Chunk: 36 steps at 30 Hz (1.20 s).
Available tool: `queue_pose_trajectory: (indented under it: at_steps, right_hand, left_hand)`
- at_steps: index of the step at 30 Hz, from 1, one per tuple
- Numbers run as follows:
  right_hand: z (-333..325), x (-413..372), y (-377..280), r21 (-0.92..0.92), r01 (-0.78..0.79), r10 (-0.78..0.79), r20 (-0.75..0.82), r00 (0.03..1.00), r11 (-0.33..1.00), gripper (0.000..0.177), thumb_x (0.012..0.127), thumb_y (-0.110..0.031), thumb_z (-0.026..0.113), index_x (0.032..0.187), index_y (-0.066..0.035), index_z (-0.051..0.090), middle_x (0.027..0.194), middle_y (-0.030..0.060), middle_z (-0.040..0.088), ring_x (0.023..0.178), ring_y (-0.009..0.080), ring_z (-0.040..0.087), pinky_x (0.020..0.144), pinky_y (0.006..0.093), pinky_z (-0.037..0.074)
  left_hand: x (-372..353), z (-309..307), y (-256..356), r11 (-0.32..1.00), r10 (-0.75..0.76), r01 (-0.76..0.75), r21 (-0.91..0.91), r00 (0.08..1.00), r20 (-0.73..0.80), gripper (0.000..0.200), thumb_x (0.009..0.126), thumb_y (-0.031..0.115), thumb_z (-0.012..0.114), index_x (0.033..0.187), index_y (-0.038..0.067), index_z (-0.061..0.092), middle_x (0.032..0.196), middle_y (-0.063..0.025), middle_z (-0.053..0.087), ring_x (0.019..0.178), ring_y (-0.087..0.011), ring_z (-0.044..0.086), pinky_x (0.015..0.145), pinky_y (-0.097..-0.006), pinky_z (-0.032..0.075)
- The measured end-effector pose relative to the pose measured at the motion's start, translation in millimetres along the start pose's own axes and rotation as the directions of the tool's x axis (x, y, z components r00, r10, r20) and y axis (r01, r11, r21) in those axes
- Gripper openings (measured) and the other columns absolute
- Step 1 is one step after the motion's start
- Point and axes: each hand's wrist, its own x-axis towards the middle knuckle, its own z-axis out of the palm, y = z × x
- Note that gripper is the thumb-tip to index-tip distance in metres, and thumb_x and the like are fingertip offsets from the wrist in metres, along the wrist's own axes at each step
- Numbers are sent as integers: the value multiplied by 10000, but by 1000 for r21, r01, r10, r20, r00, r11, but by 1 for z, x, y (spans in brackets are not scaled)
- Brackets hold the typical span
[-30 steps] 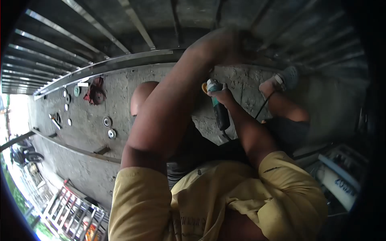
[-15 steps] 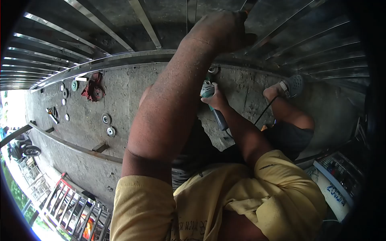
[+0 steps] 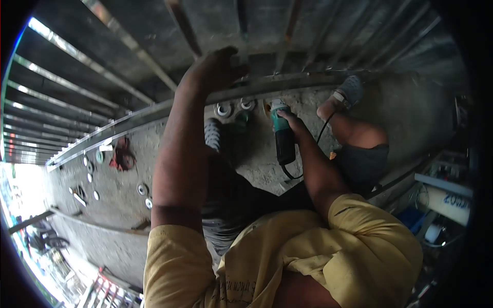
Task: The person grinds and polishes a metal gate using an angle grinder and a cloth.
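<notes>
Right hand (image 3: 294,121) wrapped round the grinder (image 3: 283,136), left hand (image 3: 215,72) free near the metal bars (image 3: 237,25)

Hands are apart. Nearest is the yellow shirt (image 3: 308,246); ahead of it the grinder sits between the two lower legs, its head toward the bars and its tail toward the person. The right hand closes on the body just behind the head, a hold that should give control, though a second hand would probably steady the tool better. Whether the mounted disc (image 3: 266,108) is spinning I cannot tell, so it is best treated as live.

The cord (image 3: 294,177) loops from the tail; it calls for some slack, well away from the disc. Another dark length passes the ankle above the right shoe (image 3: 349,92), where it could snag.

The left hand is raised, fingers parted, with nothing seen in it; whether it touches a bar is unclear. It does well to stay away from the disc's edge.

Near the left shoe (image 3: 212,134) lie two loose discs (image 3: 224,110), close to the frame's lower rail (image 3: 267,88); a careless foot could slide on them.

Farther left, a red cloth (image 3: 121,155) lies on the concrete floor (image 3: 113,195), well out of the tool's way, and a motorbike (image 3: 50,242) stands beyond.
</notes>
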Motion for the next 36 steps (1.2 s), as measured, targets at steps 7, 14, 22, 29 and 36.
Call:
queue_pose_trajectory:
  at_steps: [7,14,22,29,36]
  right_hand:
    - [51,-87,-71,646,61,-436,440,785,761,582,926,-455,651,1308,-41,506,1040,198,651,862,305,697,723,422,599]
    - [84,-80,-99,617,398,-615,181,767,678,523,877,-282,740,1304,-79,518,1023,140,658,817,281,703,748,402,595]
    - [138,-45,-74,453,754,-593,-469,655,475,695,769,-231,870,1271,-23,438,1109,106,629,1009,184,615,857,325,514]
    - [167,-26,-82,812,415,-217,-355,909,410,845,824,-332,821,1416,-41,293,1237,141,520,1104,255,557,932,408,500]
    - [166,-11,-93,889,351,-78,-344,936,294,816,869,-342,780,1417,-26,264,1238,143,524,1125,234,543,933,390,500]
  left_hand:
    - [-30,8,85,988,-129,68,140,862,490,731,840,660,654,1145,-4,676,1118,-242,688,1081,-352,665,919,-409,516]
    - [-68,110,106,969,-229,244,-36,944,236,984,724,587,788,1435,32,395,1257,-257,611,1202,-362,597,979,-437,486]
    - [-68,125,59,967,-206,227,-112,963,174,816,746,267,823,1366,43,343,1015,-155,628,834,-227,651,690,-372,549]
    - [-15,80,107,829,-442,317,461,876,192,1061,665,273,836,1523,95,237,1211,-228,644,1085,-377,659,901,-452,531]
    - [27,73,91,719,-384,97,688,881,278,1038,623,254,794,1516,162,273,1218,-219,641,1113,-405,635,926,-481,514]
